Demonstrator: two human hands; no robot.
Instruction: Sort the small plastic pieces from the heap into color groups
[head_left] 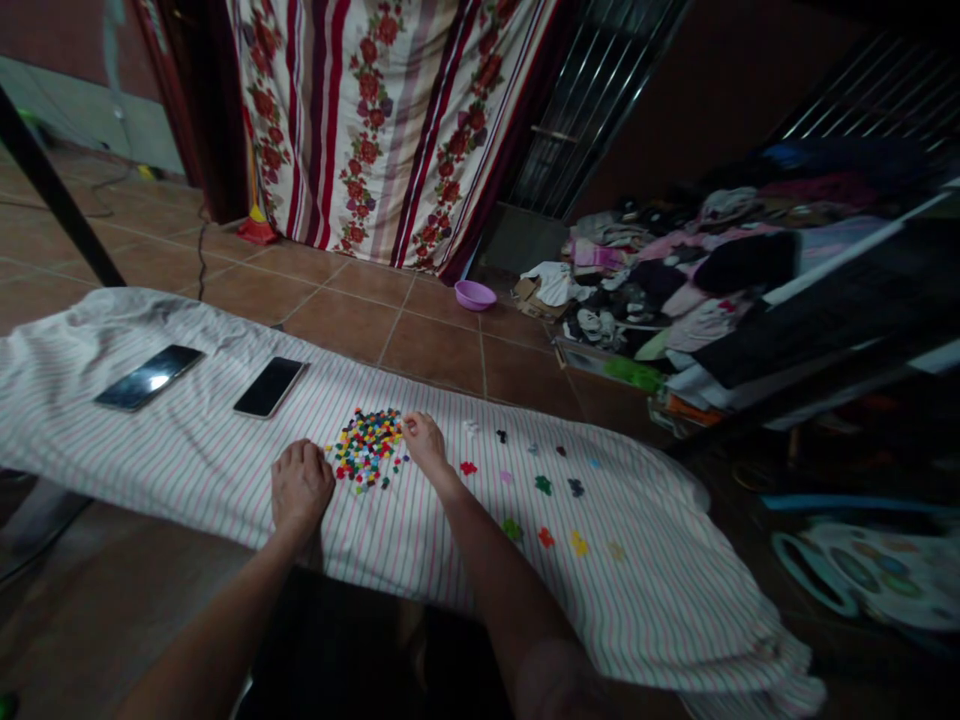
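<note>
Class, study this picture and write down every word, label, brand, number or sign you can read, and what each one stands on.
None can be read: the two smartphones show no legible marks, the small coloured pieces are too small to tell, and the patterned mat at lower right is too dark and blurred.

tiny multicoloured pieces (367, 448) | loose dense heap | single-colour clusters (543, 485) | spaced apart to its right

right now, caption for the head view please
Left hand and right hand at a heap of small multicoloured pieces on a striped cloth, single-colour clusters to its right.
</note>
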